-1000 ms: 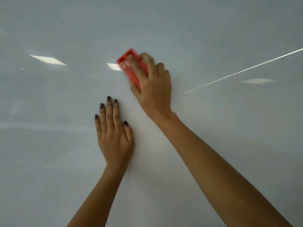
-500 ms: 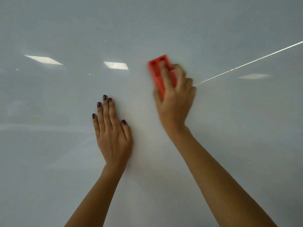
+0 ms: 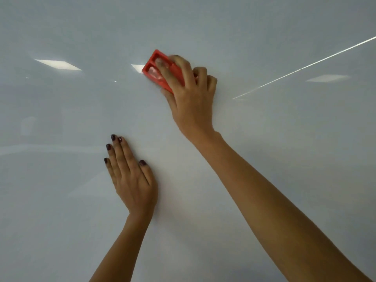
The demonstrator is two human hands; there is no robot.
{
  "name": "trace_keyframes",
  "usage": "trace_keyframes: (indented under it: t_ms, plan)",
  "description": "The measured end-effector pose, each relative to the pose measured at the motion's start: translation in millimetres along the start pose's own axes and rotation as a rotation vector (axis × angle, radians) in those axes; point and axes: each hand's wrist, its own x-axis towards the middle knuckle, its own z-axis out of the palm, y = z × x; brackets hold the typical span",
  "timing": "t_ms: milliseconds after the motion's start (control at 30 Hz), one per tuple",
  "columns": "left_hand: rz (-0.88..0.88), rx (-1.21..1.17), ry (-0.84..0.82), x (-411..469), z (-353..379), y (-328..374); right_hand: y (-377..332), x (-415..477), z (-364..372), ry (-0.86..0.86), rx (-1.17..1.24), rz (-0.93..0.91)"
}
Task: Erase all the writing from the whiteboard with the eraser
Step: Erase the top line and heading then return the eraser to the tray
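Here the whiteboard [image 3: 264, 180] fills the whole view, a pale glossy surface that carries only reflections: rectangular ceiling lights [image 3: 58, 64] show at upper left and faintly at upper right, and a thin bright line [image 3: 305, 67] slants up toward the right edge. No marker strokes can be made out on the part that shows. The right forearm reaches in from the lower right corner up to the right hand [image 3: 191, 94], which lies above centre and grips the red eraser [image 3: 157, 71], fingers curled over its back and thumb on its lower side, pressing it against the board. The left hand [image 3: 130, 176] rests lower and to the left, well apart from the right, laid flat and open on the board with fingers together pointing up, holding nothing; its nails are painted dark. The eraser is a small red plastic block, tilted with its upper end toward the left, its back showing two recessed windows, and its left edge just overlaps one reflected light.
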Motion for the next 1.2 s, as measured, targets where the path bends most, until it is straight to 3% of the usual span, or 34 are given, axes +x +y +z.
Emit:
trace_keyframes:
  t_ms: [133, 233, 400, 533, 600, 733, 800, 967, 1100, 1200]
  plan:
    - [0.026, -0.123, -0.022, -2, -5, -9, -13, -51, -7, -0.096, 0.059, -0.255]
    - [0.032, -0.185, -0.042, -13, -12, -24, -16, -108, -24, -0.160, 0.103, -0.271]
    - [0.054, -0.061, -0.135, -32, -22, -50, -21, -204, -51, -0.276, 0.132, -0.326]
    - [0.109, 0.025, -0.196, -32, -25, -56, -12, -206, -55, -0.284, 0.107, -0.421]
    - [0.112, 0.056, -0.214, -33, -26, -56, -6, -186, -52, -0.240, 0.086, -0.347]
    - [0.107, 0.077, -0.215, -34, -26, -54, 1, -132, -40, -0.069, 0.050, 0.114]
    - [0.115, 0.076, -0.197, -33, -26, -53, -7, -114, -36, -0.036, 0.038, 0.202]
    - [0.101, -0.015, -0.179, -34, -26, -59, -33, -169, -41, -0.192, 0.107, -0.181]
    - [0.065, -0.158, -0.173, -33, -31, -58, -45, -257, -58, -0.336, 0.132, -0.280]
    - [0.063, -0.139, -0.195, -33, -32, -55, -47, -292, -65, -0.415, 0.145, -0.371]
